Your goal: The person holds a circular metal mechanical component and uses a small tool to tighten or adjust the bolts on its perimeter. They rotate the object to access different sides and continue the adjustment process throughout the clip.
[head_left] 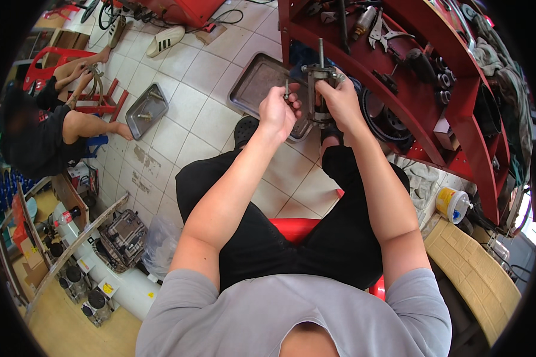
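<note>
Over the floor in front of my knees, my left hand point(280, 112) pinches a small bolt-like metal piece point(287, 89), its thin end poking up past the fingers. Just to the right, my right hand point(341, 102) grips a metal frame tool point(320, 72), which looks like a puller with a long threaded rod point(321, 50) rising from its top. The fingers cover part of the frame, so what sits inside it is hard to make out. Below both hands lies a metal tray point(239, 89) on the tiles, partly hidden by them.
A red workbench point(426, 146) bearing several tools, among them locking pliers point(384, 35), curves along the right. To the left a person point(41, 131) sits near a second tray point(140, 128) holding metal parts. A yellow-white bucket point(451, 202) stands at the right.
</note>
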Action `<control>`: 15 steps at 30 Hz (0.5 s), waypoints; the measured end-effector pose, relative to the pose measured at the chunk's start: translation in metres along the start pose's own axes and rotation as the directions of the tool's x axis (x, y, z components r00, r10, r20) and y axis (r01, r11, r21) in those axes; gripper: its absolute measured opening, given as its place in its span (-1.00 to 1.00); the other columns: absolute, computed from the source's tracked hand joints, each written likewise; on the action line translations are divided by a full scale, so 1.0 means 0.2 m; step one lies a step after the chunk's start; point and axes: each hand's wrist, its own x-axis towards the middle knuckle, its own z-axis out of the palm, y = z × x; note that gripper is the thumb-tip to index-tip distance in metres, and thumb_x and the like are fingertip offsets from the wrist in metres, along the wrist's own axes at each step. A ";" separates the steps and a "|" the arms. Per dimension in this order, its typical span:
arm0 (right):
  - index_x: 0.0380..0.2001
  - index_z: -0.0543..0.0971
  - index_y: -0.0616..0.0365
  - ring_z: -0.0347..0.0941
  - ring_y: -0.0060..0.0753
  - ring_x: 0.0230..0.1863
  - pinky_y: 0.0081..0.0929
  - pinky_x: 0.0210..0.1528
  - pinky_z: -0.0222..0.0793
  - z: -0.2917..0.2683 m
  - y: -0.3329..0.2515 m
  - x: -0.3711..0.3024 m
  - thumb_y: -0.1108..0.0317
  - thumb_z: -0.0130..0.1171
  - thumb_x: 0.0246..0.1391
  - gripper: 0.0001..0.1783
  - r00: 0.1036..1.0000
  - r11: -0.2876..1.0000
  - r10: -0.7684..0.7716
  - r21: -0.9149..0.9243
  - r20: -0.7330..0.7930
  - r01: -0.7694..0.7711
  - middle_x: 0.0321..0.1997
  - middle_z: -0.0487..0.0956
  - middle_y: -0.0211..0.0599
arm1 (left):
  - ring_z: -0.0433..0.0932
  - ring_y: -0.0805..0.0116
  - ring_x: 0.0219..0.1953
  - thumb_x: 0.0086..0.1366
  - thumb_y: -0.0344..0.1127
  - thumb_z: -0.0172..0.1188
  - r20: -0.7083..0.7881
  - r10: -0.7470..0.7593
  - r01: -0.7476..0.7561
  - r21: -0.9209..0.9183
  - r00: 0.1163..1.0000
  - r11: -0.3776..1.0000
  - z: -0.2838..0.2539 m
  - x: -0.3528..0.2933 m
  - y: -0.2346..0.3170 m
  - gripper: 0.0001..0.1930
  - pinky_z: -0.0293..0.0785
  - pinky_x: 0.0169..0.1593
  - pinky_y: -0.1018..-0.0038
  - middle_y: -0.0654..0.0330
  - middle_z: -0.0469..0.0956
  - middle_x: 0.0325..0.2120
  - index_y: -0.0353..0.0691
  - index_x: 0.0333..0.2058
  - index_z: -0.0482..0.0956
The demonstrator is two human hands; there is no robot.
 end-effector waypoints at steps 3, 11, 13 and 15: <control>-0.31 0.54 0.27 0.36 -0.63 -0.57 -0.61 -0.51 0.26 -0.03 -0.03 0.01 0.45 0.15 -0.01 -0.83 0.991 0.990 0.130 0.053 0.003 -0.130 -0.53 0.51 -0.44 | 0.33 0.50 -0.40 0.42 -0.23 -0.09 0.108 0.081 -0.105 0.238 0.991 0.966 0.03 -0.02 0.02 -0.74 0.25 -0.31 0.50 0.37 0.33 -0.46 -0.24 -0.06 0.41; -0.38 0.59 0.19 0.36 -0.68 -0.60 -0.62 -0.53 0.28 -0.01 -0.05 0.00 0.36 0.30 0.06 -0.86 0.979 0.940 0.200 0.275 0.029 -0.200 -0.51 0.56 -0.47 | 0.34 0.62 -0.44 0.39 -0.35 0.07 0.310 0.267 -0.400 0.543 0.913 0.738 0.06 -0.05 0.09 -0.86 0.28 -0.36 0.64 0.38 0.37 -0.47 -0.21 -0.14 0.38; -0.35 0.60 0.20 0.36 -0.69 -0.59 -0.63 -0.53 0.28 -0.01 -0.04 0.00 0.36 0.31 0.05 -0.85 0.980 0.950 0.188 0.241 0.059 -0.196 -0.51 0.56 -0.46 | 0.33 0.64 -0.45 0.39 -0.36 0.09 0.370 0.315 -0.483 0.588 0.874 0.649 0.03 -0.02 0.09 -0.87 0.28 -0.37 0.66 0.38 0.37 -0.47 -0.21 -0.17 0.36; -0.35 0.60 0.21 0.36 -0.68 -0.60 -0.63 -0.53 0.28 -0.01 -0.06 0.00 0.36 0.30 0.05 -0.85 0.981 0.954 0.190 0.228 0.042 -0.194 -0.50 0.57 -0.45 | 0.32 0.66 -0.45 0.38 -0.36 0.10 0.404 0.346 -0.532 0.626 0.847 0.571 0.02 -0.02 0.10 -0.86 0.28 -0.37 0.66 0.39 0.38 -0.46 -0.21 -0.17 0.35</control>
